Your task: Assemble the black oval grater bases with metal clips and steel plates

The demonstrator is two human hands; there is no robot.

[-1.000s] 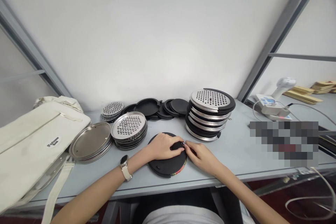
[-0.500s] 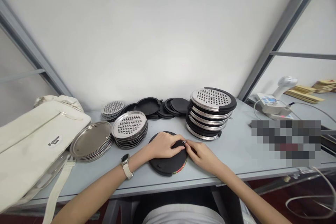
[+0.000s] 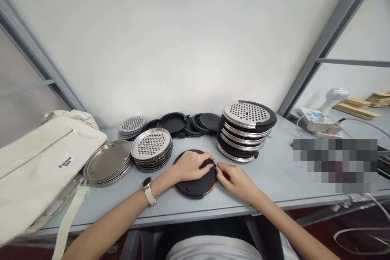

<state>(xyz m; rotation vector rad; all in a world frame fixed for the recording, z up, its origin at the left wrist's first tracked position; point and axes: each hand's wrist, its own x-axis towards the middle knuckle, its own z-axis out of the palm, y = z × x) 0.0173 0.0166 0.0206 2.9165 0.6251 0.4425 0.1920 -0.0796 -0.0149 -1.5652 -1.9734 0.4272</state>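
A black round disc lies on the table in front of me, with a strip of red and yellow-green along its right lower edge. My left hand rests on top of it and holds it down, thumb and forefinger bent toward its right rim. At that rim, the fingertips of my right hand are pinched together around a small shiny piece, too small to name. Behind the disc stands a stack of perforated metal discs. A taller stack of metal discs in black rims rises to the right.
Plain metal plates are stacked at left beside a cream bag. Several black round parts and smaller perforated discs lie along the wall. A white handheld device stands on a base at right, its cable trailing.
The disc is turned slightly under my left hand, and its coloured strip has shifted a little. My right fingertips stay pinched at the rim. The view has moved slightly.
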